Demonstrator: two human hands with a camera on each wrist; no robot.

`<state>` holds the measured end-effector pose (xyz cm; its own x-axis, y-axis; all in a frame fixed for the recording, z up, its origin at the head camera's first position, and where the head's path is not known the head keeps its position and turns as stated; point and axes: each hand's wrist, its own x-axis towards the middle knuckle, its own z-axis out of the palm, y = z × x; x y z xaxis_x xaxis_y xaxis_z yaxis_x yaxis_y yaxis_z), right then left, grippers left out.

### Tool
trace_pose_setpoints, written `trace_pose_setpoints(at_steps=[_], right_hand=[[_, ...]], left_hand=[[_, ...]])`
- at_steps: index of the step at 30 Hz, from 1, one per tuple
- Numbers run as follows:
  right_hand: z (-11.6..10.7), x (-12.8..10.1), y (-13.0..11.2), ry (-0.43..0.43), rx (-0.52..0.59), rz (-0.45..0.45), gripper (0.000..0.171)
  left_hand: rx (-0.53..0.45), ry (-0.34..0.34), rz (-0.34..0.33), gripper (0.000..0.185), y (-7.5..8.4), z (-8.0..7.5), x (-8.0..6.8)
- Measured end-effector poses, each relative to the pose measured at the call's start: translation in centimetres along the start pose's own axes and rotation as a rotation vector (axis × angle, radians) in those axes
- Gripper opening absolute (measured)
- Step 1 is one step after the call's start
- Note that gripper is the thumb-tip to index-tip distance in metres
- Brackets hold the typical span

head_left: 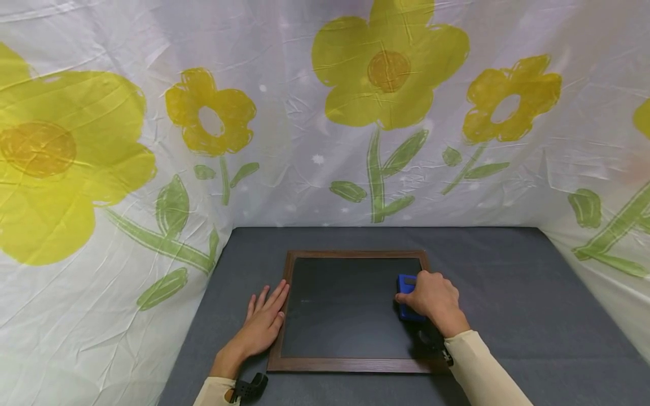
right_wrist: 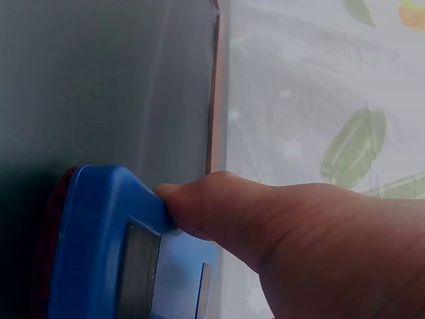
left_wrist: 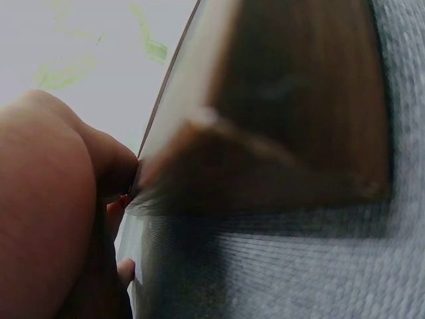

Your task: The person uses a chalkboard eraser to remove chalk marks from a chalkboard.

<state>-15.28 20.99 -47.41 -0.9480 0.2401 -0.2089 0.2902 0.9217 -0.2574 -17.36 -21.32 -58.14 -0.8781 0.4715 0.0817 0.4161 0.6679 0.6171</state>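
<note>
A chalkboard (head_left: 345, 316) in a brown wooden frame lies flat on the table. Toward its right side my right hand (head_left: 435, 299) grips a blue board eraser (head_left: 408, 313), thumb (right_wrist: 199, 203) on the near side of its body. The eraser's dark red felt (right_wrist: 50, 259) faces the board in the right wrist view; the other fingers are mostly hidden behind the hand. Along the left edge my left hand (head_left: 260, 327) rests with fingers extended, fingertips at the wooden frame (left_wrist: 292, 159), whose near corner fills much of the left wrist view.
Dark grey cloth covers the table (head_left: 508, 304), with bare cloth on both sides of the board. A white curtain (head_left: 289, 141) printed with yellow flowers hangs behind and at the sides. A black strap device (head_left: 249, 388) sits on the left wrist.
</note>
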Motion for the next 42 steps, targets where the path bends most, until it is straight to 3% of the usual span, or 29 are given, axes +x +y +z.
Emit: trace_pose_setpoints(at_steps=[21,29,42], right_hand=[[1.2,-0.2,-3.1,0.022,0.013,-0.087,0.068],[1.9,-0.2,-4.4,0.036,0.014,-0.126,0.067],[2.9,-0.5,-7.5,0.031,0.000,-0.167,0.068]], left_hand=[[0.013,-0.011,0.000,0.063,0.0,0.2,0.2],[0.015,0.036,0.047,0.061,-0.2,0.3,0.1],[-0.032,0.051,0.069,0.061,0.3,0.2,-0.1]])
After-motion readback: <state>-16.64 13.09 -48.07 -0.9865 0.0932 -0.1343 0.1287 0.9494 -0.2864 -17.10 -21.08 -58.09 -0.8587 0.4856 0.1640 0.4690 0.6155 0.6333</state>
